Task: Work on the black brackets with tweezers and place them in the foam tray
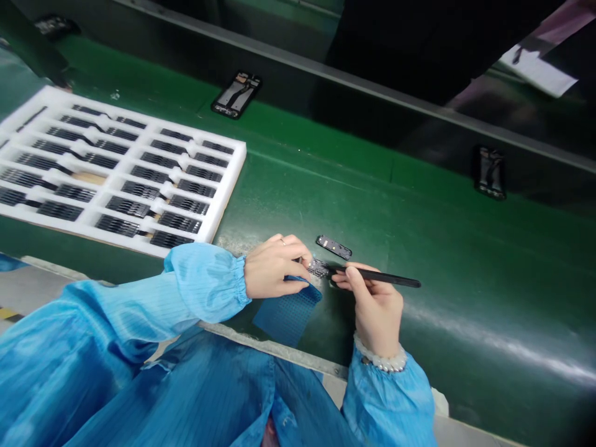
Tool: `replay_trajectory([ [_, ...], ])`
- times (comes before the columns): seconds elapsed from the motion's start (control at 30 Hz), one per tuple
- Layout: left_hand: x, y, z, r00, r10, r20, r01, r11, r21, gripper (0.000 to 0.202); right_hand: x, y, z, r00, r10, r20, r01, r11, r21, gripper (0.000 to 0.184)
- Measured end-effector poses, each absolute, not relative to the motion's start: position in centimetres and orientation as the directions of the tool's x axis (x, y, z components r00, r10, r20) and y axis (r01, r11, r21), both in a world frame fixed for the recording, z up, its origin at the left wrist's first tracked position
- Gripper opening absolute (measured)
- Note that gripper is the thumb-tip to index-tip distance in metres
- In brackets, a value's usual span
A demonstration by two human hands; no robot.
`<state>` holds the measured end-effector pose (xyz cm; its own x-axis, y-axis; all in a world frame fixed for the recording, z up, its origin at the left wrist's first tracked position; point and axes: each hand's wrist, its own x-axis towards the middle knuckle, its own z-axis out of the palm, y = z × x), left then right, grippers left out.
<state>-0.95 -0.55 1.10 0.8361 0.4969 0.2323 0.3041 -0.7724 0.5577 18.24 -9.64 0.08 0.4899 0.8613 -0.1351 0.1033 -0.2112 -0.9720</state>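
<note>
Left hand point(274, 268) pinches the small board point(319, 268) steady at the blue cloth's point(286, 313) edge so the black tool point(386, 279), pen-gripped in the right hand point(375, 307), reaches it from 3 o'clock

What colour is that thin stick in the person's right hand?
Black; the stick in the right hand shows best in the head view.

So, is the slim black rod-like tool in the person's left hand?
No, the right hand grips the slim black rod-like tool, while the left hand pinches a small dark component.
</note>
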Motion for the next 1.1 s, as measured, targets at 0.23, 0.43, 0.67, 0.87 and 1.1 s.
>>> replay_trajectory([
  [0.23, -0.86, -0.52, 0.69, 0.872, 0.441, 0.210, 0.280, -0.803, 0.526, 0.014, 18.18, -9.12, -0.12, 0.495, 0.839, -0.225, 0.034, -0.278, -0.960, 0.029],
  [0.43, -0.80, -0.44, 0.86, 0.872, 0.458, 0.173, 0.303, -0.782, 0.544, 0.012, 18.17, -9.02, -0.13, 0.497, 0.830, -0.253, 0.011, -0.298, -0.955, 0.030],
  [0.67, -0.69, -0.47, 0.87, 0.873, 0.457, 0.171, 0.305, -0.786, 0.538, 0.013, 18.05, -8.95, -0.18, 0.503, 0.824, -0.260, 0.025, -0.315, -0.949, 0.032],
  [0.87, -0.74, -0.45, 0.87, 0.873, 0.460, 0.165, 0.310, -0.783, 0.540, 0.013, 18.09, -9.01, -0.28, 0.504, 0.826, -0.253, 0.030, -0.309, -0.951, 0.032],
  [1.1, -0.76, -0.39, 0.80, 0.872, 0.456, 0.181, 0.299, -0.787, 0.540, 0.012, 17.92, -9.37, -0.48, 0.486, 0.863, -0.137, 0.170, -0.247, -0.954, 0.029],
])
